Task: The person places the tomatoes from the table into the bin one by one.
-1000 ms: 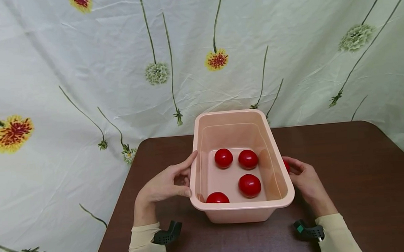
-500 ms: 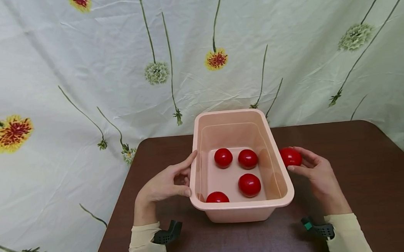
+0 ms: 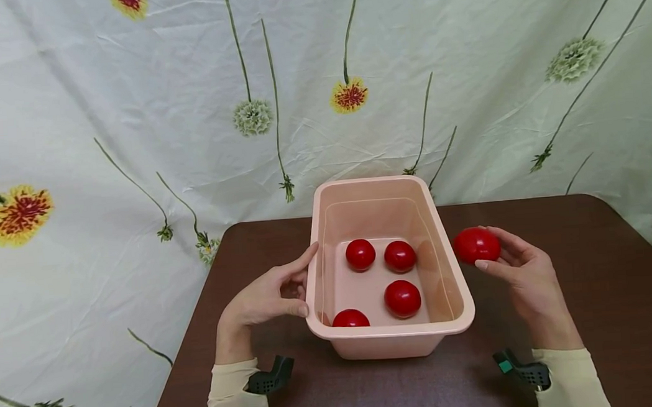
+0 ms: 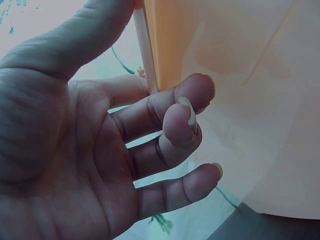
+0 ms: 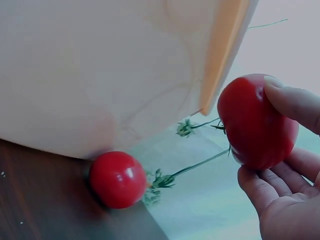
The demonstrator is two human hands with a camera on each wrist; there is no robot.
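Note:
A pink plastic tub (image 3: 392, 332) stands on the dark table with several red tomatoes (image 3: 403, 299) spread over its floor. At its left side is my left hand (image 3: 264, 297), thumb and index finger spread along the rim; the other fingers bend loosely by the outer wall (image 4: 260, 115). To the right of the tub, my right hand (image 3: 532, 278) holds a tomato (image 3: 477, 245) between thumb and fingers, raised near rim height. Its green stem end faces the tub in the right wrist view. Another tomato (image 5: 118, 180) lies on the table beside the tub's outer wall, hidden in the head view.
The brown table (image 3: 589, 287) has rounded far corners. A white cloth (image 3: 184, 81) printed with flowers hangs behind and beside it. Dark wrist mounts (image 3: 272, 375) sit at both sleeves.
My right hand has come out from behind the tub's right wall with a tomato, moving right and upward. My left hand and the tub have stayed where they were.

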